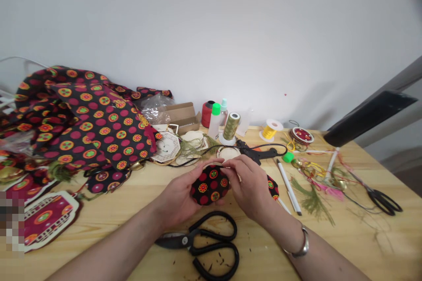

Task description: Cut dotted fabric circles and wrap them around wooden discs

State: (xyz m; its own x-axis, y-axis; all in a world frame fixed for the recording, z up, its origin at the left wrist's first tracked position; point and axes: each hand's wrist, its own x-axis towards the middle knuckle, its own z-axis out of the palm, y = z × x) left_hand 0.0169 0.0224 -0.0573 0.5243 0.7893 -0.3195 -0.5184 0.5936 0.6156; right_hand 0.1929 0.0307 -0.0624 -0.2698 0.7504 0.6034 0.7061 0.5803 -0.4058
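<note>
A round piece covered in black fabric with red dots and flowers [210, 185] is held up over the table between both hands. My left hand [181, 193] is wrapped round its left side and underside. At its upper right edge, the fingers of my right hand [247, 184] pinch the rim. Another piece of the same fabric [272, 188] shows beyond my right hand, partly hidden by it. Black-handled scissors [198, 242] lie just below the hands, among small dark scraps.
Patterned fabric [95, 118] is heaped at the left, near a maroon ornament [46, 219]. Behind the hands are a green thread spool [231, 126], a green-capped bottle [215, 120] and a glue gun [260, 153]. A white pen [289, 188], tassels and more scissors [384, 202] lie right.
</note>
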